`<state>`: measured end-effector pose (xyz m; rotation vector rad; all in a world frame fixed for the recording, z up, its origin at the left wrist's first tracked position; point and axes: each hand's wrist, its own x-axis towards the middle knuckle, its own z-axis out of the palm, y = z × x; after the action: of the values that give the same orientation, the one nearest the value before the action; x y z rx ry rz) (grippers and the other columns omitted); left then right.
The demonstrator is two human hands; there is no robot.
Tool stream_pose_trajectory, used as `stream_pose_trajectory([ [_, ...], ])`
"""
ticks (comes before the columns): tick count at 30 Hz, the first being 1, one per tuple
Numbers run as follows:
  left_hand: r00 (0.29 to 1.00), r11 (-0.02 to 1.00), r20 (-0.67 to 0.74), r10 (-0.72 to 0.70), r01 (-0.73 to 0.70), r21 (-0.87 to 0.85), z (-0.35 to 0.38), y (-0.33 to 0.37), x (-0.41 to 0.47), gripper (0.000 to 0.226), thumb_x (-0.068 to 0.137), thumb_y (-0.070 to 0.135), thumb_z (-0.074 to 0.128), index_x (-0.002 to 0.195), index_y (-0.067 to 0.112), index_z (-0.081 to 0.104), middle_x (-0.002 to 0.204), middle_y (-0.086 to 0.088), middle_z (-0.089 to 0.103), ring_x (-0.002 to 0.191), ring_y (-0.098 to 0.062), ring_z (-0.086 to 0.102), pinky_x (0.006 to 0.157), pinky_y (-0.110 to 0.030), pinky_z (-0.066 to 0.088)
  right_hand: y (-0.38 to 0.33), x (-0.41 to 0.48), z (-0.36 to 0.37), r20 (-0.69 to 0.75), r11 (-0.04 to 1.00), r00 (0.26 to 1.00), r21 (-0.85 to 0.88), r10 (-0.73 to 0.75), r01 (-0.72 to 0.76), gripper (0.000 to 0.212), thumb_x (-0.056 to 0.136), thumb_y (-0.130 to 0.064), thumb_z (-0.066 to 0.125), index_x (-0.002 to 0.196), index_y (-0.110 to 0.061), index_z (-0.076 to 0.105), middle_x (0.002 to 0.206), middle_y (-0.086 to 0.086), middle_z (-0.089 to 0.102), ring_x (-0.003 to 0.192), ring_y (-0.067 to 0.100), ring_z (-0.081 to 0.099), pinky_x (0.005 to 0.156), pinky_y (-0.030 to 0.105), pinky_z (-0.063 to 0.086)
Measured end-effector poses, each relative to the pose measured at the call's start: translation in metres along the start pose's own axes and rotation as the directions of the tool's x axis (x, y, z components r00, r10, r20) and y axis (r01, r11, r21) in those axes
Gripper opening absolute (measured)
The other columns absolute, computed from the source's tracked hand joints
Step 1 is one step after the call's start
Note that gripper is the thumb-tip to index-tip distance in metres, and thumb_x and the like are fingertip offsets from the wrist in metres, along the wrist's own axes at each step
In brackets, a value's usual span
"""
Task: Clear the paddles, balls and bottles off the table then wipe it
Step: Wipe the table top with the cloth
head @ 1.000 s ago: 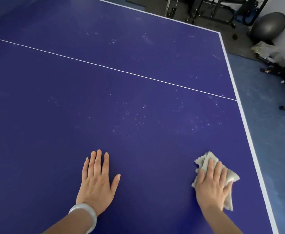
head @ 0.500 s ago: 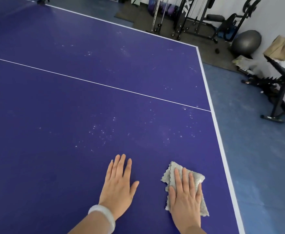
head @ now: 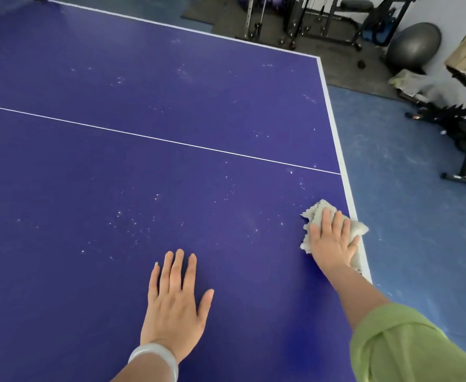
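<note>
Grey cloth [head: 319, 213] at the right edge of the desk [head: 171, 106], pressed flat under the straight-fingered right hand [head: 332, 241]. Most white specks [head: 132, 224] lie leftward of it, nearer the left hand [head: 175, 301], which rests flat, holding nothing.

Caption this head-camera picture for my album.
Right hand presses a pale cloth at the blue table's right edge; left hand lies flat nearby.

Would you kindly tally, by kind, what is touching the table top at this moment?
Hands: 2 (left hand, right hand)
Cloth: 1
Total: 3
</note>
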<state>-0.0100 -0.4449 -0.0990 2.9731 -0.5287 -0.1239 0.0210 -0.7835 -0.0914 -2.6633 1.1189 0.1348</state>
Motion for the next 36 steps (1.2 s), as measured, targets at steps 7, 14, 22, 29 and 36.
stream_pose_trajectory([
  [7,1.0,0.999,0.024,-0.014,0.013,0.036,-0.001,0.002,-0.001,0.072,0.096,0.056,0.023,0.149,0.009,0.037,0.155,-0.015,0.035,0.146,-0.031,0.028,0.116,-0.052,0.023,-0.031,-0.035,0.005,0.199,0.695,0.699,-0.101,-0.687,0.712,0.065,0.089,-0.051,-0.01,0.152,-0.035,-0.014,0.16,-0.014,-0.02,0.146,0.011,-0.024,0.12,0.041,-0.01],
  [14,1.0,0.999,0.006,-0.017,0.017,0.045,-0.001,0.002,0.0,0.072,0.096,0.056,0.026,0.148,0.009,0.039,0.154,-0.015,0.036,0.145,-0.031,0.03,0.116,-0.051,0.023,0.002,0.083,-0.014,0.03,0.973,0.975,-0.057,-0.22,0.222,0.056,0.103,-0.033,0.023,0.156,-0.026,0.006,0.162,-0.002,0.009,0.148,0.018,0.003,0.118,0.055,0.003],
  [22,1.0,0.999,0.002,-0.012,0.012,0.036,0.0,0.001,0.0,0.071,0.096,0.057,0.027,0.149,0.011,0.037,0.156,-0.013,0.034,0.146,-0.029,0.028,0.115,-0.049,0.022,-0.139,0.11,-0.005,0.129,0.98,0.974,-0.038,-0.188,0.195,0.057,0.104,-0.036,0.021,0.155,-0.027,0.0,0.163,0.005,-0.006,0.149,0.027,-0.01,0.115,0.062,-0.004],
  [29,0.999,0.998,0.028,-0.025,0.023,0.056,-0.001,0.001,0.0,0.071,0.097,0.058,0.026,0.15,0.012,0.036,0.156,-0.011,0.034,0.147,-0.028,0.026,0.116,-0.048,0.02,-0.212,-0.024,0.035,0.253,0.628,0.637,-0.125,-0.729,0.768,0.058,0.104,-0.043,0.016,0.155,-0.031,-0.009,0.163,-0.002,-0.016,0.149,0.025,-0.016,0.118,0.055,-0.007],
  [36,0.999,0.999,0.025,-0.028,0.027,0.038,-0.002,0.003,0.0,0.072,0.096,0.057,0.024,0.148,0.011,0.04,0.154,-0.014,0.037,0.145,-0.03,0.031,0.115,-0.049,0.021,-0.069,0.04,-0.007,0.04,0.875,0.897,-0.206,-0.44,0.439,0.052,0.102,-0.042,0.028,0.152,-0.025,0.025,0.164,0.005,0.003,0.149,0.03,0.002,0.115,0.061,0.01],
])
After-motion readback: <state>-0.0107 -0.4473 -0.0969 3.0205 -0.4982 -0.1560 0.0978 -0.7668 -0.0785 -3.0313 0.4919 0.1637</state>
